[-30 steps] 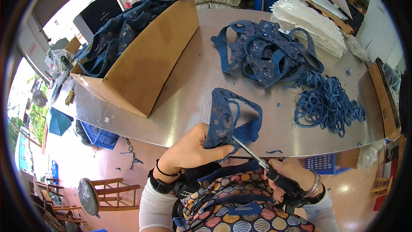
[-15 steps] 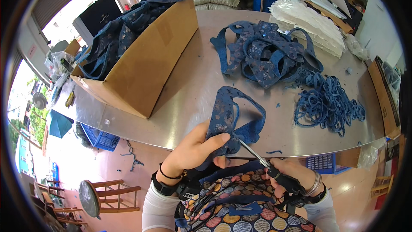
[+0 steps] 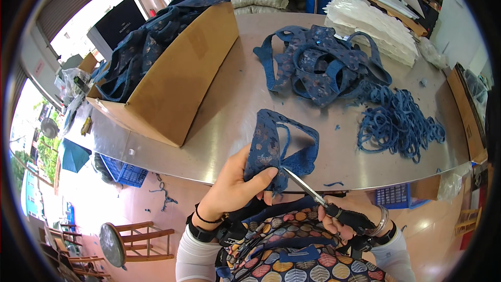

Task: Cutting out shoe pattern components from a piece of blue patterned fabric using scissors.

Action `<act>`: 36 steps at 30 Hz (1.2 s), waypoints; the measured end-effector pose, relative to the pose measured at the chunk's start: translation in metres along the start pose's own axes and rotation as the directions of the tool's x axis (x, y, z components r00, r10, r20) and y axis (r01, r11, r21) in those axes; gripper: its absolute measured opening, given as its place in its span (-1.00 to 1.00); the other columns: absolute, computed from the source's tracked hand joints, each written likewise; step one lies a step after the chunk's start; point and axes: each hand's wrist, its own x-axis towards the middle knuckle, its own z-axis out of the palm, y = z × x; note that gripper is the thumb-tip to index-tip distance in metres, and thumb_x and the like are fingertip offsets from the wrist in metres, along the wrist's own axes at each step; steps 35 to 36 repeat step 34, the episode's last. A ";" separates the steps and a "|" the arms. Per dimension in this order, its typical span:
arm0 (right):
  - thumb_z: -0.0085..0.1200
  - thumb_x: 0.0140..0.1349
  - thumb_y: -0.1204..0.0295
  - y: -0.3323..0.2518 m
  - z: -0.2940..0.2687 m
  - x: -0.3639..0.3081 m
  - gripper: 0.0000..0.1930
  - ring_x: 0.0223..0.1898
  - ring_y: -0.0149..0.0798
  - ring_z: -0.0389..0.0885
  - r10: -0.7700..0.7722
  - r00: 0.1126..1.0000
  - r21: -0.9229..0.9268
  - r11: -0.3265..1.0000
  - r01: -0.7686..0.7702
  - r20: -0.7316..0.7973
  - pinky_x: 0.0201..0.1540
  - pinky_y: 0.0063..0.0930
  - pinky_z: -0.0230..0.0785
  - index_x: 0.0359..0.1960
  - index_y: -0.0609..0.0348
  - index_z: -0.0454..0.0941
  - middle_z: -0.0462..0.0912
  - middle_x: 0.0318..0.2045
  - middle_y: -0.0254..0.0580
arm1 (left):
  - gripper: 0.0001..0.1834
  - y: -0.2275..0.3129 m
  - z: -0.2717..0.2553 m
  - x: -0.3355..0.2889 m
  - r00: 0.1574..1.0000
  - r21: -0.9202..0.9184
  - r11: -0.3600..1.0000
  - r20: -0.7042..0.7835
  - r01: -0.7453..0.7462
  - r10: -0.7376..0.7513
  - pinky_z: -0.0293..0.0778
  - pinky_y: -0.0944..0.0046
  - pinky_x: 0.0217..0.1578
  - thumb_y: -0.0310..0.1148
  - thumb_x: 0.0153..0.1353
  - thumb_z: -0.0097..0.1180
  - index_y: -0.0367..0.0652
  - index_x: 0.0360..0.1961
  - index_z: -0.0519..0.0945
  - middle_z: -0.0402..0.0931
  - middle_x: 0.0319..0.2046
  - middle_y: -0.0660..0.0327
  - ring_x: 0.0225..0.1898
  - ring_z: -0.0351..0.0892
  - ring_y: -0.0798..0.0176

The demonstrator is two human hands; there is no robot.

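My left hand (image 3: pixel 236 190) grips a dark blue, flower-patterned fabric loop (image 3: pixel 258 149) between thumb and fingers at its lower left. The loop stands up above the table's front edge, its far side spread into a ring. In my right hand (image 3: pixel 347 217) is a pair of scissors (image 3: pixel 310 192) with dark handles. Their blades point up and left, and the tips touch the fabric's inner edge beside my left thumb. A thin blue strip runs up inside the loop from near the tips. My right fingers are partly hidden behind the handles.
A cardboard box (image 3: pixel 193 78) full of similar fabric stands at left on the metal table (image 3: pixel 229 125). More fabric loops (image 3: pixel 318 68) lie at the far middle, with tangled blue trimmings (image 3: pixel 399 125) to their right. White sheets (image 3: pixel 368 31) are stacked behind. A wooden stool (image 3: pixel 112 245) stands below left.
Both hands have shifted slightly left together with the fabric loop and the scissors. The blade tips remain at the fabric's inner edge, and the loop has tilted a little.
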 end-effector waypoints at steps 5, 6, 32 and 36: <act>-0.40 0.29 -0.01 -0.006 0.002 -0.002 -0.46 -0.67 -0.52 0.37 0.011 0.999 -0.014 1.000 -0.010 0.031 -0.51 -0.73 0.28 -0.37 0.28 0.42 0.47 -0.69 -0.30 | -0.78 0.001 0.002 0.000 1.000 0.026 1.000 0.017 -0.014 0.013 0.34 0.53 -0.61 -0.51 0.17 -0.04 -0.31 -0.15 0.34 0.46 -0.56 0.29 -0.62 0.45 0.49; -0.39 0.29 -0.02 -0.005 0.001 -0.002 -0.45 -0.68 -0.52 0.37 -0.014 0.998 -0.021 1.000 0.015 0.056 -0.51 -0.73 0.28 -0.35 0.29 0.42 0.46 -0.70 -0.30 | -0.78 0.002 0.003 -0.001 1.000 0.023 1.000 0.010 -0.008 0.008 0.34 0.53 -0.60 -0.51 0.17 -0.04 -0.31 -0.15 0.34 0.46 -0.56 0.29 -0.62 0.45 0.49; -0.25 0.23 0.00 -0.015 0.004 -0.013 -0.53 -0.66 -0.50 0.43 0.070 0.997 0.031 0.997 -0.070 -0.016 -0.53 -0.78 0.24 -0.26 0.22 0.40 0.47 -0.62 -0.33 | -0.76 0.005 0.007 0.002 1.000 0.011 1.000 0.024 0.009 -0.009 0.37 0.47 -0.58 -0.55 0.14 -0.03 -0.31 -0.14 0.35 0.43 -0.55 0.27 -0.64 0.40 0.50; -0.26 0.23 -0.02 -0.007 -0.003 -0.009 -0.51 -0.65 -0.50 0.45 0.085 0.996 0.022 0.996 -0.085 0.017 -0.50 -0.79 0.25 -0.23 0.21 0.41 0.49 -0.61 -0.32 | -0.76 0.006 0.007 0.002 1.000 0.002 1.000 0.023 0.013 -0.013 0.37 0.47 -0.58 -0.55 0.14 -0.03 -0.31 -0.14 0.35 0.43 -0.55 0.27 -0.64 0.40 0.49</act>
